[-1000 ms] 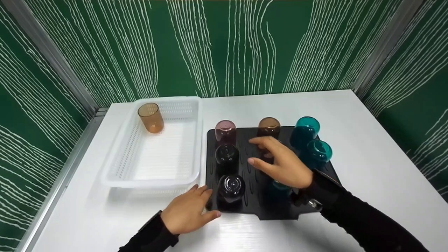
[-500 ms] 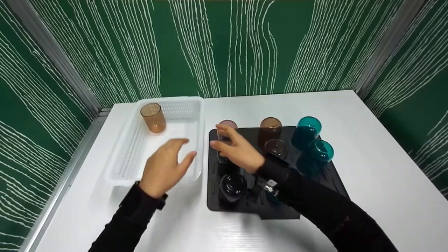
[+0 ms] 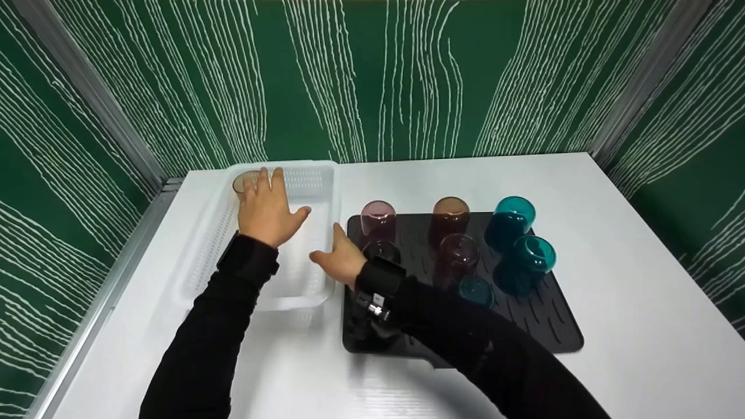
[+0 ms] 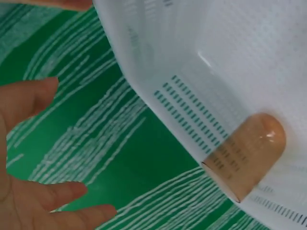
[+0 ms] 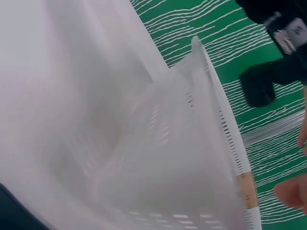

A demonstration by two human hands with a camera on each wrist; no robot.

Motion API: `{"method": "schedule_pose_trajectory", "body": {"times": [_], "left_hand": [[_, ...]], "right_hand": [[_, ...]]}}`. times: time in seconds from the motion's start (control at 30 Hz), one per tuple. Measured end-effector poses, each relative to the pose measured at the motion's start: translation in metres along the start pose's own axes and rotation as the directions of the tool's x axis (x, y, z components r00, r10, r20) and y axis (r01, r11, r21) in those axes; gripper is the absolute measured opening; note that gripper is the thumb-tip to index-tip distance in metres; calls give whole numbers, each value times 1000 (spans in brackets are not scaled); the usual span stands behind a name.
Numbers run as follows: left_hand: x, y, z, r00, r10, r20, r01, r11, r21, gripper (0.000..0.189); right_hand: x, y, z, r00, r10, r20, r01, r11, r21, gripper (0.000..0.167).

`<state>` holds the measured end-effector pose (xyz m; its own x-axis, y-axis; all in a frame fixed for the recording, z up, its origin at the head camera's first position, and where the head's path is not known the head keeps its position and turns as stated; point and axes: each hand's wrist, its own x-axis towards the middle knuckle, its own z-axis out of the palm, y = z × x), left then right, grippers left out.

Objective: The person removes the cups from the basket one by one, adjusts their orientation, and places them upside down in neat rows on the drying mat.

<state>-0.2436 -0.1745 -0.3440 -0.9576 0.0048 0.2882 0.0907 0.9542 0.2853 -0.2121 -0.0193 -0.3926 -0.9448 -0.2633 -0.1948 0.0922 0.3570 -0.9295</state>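
A white plastic basket holds one amber tumbler, which leans in the far left corner with its mouth up. My left hand reaches over the basket with fingers straight and spread. From the head it covers most of the tumbler; the left wrist view shows its fingers apart from it. At the basket's right side is my right hand, thumb and a finger extended, nothing held. Whether it touches the rim cannot be told. Below its wrist, a dark tumbler stands partly hidden.
On a black ridged drying mat stand several upturned tumblers, including a pink one, a brown one and a teal one. My right sleeve crosses the mat. Green walls with white lines surround the white table.
My left hand has moved from beside the mat up and over the basket to the amber tumbler. The right hand has travelled left across the mat to the basket's side.
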Motion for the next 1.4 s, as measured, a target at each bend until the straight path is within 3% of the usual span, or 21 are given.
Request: {"method": "schedule_pose_trajectory", "body": {"times": [0.2, 0.4, 0.57, 0.73, 0.93, 1.03, 1.13, 1.33, 1.4], "left_hand": [[23, -16, 11, 992, -47, 119, 50, 999, -18, 93], [24, -37, 26, 975, -123, 187, 136, 989, -54, 99], [24, -52, 30, 958, -182, 222, 195, 980, -38, 103], [33, -65, 39, 944, -198, 263, 206, 978, -3, 99], [33, -65, 44, 970, -170, 173, 162, 985, 61, 60], [32, -62, 45, 974, -174, 146, 160, 982, 100, 49], [32, -60, 47, 963, -215, 164, 194, 972, 137, 41], [29, -60, 52, 924, -332, 188, 306, 939, 156, 34], [29, -60, 52, 923, -342, 173, 321, 937, 141, 35]], "right_hand": [[6, 8, 4, 999, 15, -45, -13, 999, 37, 92], [7, 12, 4, 999, 34, -18, -32, 996, 80, 92], [7, 11, 6, 999, 43, 3, -43, 993, 106, 92], [6, 12, 5, 998, 62, 23, -65, 984, 163, 94], [6, 12, 4, 996, 91, 25, -94, 977, 190, 95], [6, 12, 5, 994, 108, 24, -110, 974, 198, 95], [5, 13, 7, 994, 109, 21, -111, 970, 216, 95], [5, 13, 10, 993, 109, 38, -115, 960, 256, 95], [4, 12, 10, 994, 106, 37, -112, 961, 254, 95]]}}
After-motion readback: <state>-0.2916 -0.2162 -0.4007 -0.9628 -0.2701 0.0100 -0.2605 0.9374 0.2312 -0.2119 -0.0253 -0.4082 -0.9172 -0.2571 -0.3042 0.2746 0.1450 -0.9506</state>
